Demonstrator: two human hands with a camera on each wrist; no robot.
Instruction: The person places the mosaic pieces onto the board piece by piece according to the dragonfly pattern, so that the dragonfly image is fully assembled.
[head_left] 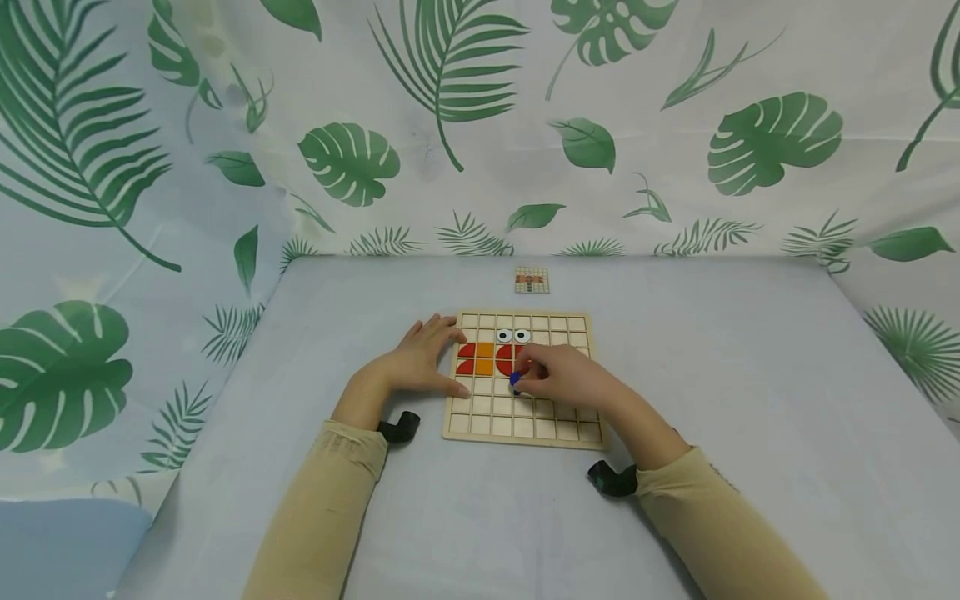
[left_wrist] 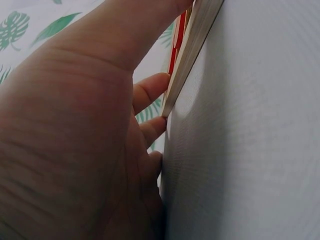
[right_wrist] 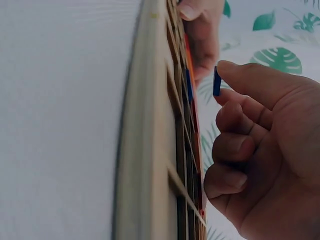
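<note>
A wooden grid board lies flat on the table. Set in its cells are two eye tiles, orange square tiles, and red curved tiles at the left and centre. My right hand is over the board's middle, pinching a small blue tile between thumb and forefinger, raised off the grid. Another blue piece sits in the board in the right wrist view. My left hand, fingers spread, rests at the board's left edge. My right hand partly hides the red tiles at the centre.
Behind the board lies a small pattern card with a gridded picture. The table has a pale cloth, and a leaf-print curtain stands along its back and sides. Black wrist devices stick out by both cuffs.
</note>
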